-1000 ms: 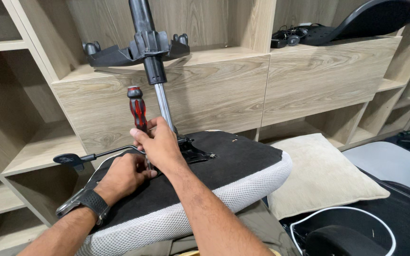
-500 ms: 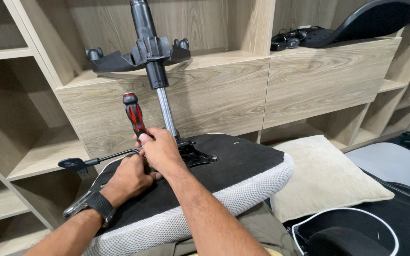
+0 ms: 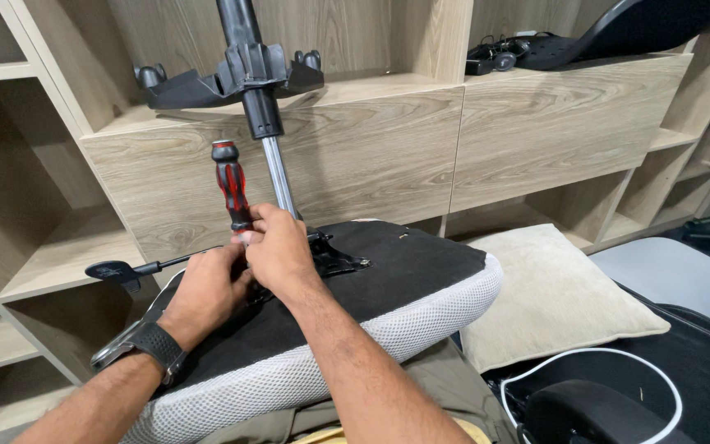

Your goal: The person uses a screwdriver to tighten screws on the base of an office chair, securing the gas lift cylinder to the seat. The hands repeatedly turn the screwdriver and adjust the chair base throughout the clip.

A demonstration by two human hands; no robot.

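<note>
Screwdriver (image 3: 232, 185) standing upright on upturned chair seat (image 3: 388, 279).
Right hand (image 3: 277, 247) is gripping its shaft low, near the seat's far edge; left hand (image 3: 207, 288) is closing beside the tip.

The screwdriver (image 3: 232, 187) tip is hidden behind both hands — gas-lift column (image 3: 240, 49) top cropped.

Light: bright and even, soft indoor light from above.
Shadows: deep in the shelf (image 3: 18, 205) bays at left; faint under the hands.
Glare: thin shine on the metal rod (image 3: 277, 177).
Focus: sharp at centre.
Edges: slight wide-angle stretch; lower right corner dark.
</note>
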